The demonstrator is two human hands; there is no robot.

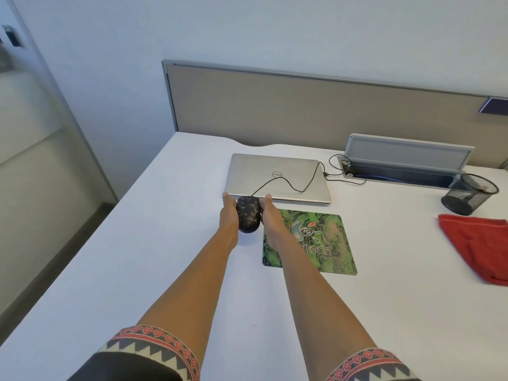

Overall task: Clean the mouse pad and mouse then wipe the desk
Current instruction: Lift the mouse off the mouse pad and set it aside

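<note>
A black wired mouse (248, 214) speckled with pale dirt sits on the white desk (170, 243), just left of the green patterned mouse pad (327, 243). My left hand (229, 215) presses against its left side and my right hand (270, 220) against its right side, so both hands cup it. The pad lies flat with a brownish smear on its right half; my right forearm covers its left edge. A red cloth (478, 246) lies folded at the desk's right edge, away from both hands.
A shut silver laptop (277, 177) lies behind the mouse, with the mouse cable (299, 188) looping over its lid to an open cable tray (398, 171). A black mesh pen cup (468, 198) stands at the right. A beige partition (302, 105) backs the desk.
</note>
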